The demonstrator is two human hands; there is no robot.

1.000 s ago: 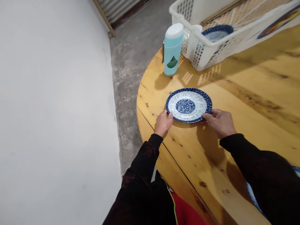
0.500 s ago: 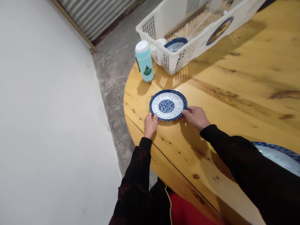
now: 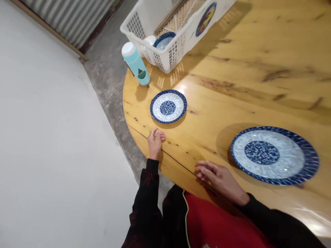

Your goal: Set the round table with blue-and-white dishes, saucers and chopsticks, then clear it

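A small blue-and-white patterned plate (image 3: 168,106) lies flat on the round wooden table (image 3: 245,79), with no hand on it. My left hand (image 3: 154,142) rests on the table near its edge, just below that plate, fingers curled in with nothing in them. My right hand (image 3: 218,178) lies flat on the table close to my body, fingers stretched out and empty. A larger plate (image 3: 274,154) of the same pattern sits to the right of my right hand.
A light blue flask (image 3: 135,63) with a white cap stands near the table's far left edge. Behind it is a white plastic basket (image 3: 173,48) holding a blue-rimmed bowl (image 3: 163,39) and chopsticks. A grey concrete floor and white wall lie left.
Both hands have let go of the small plate and drawn back toward my body. The view has swung right, bringing the larger plate into sight.
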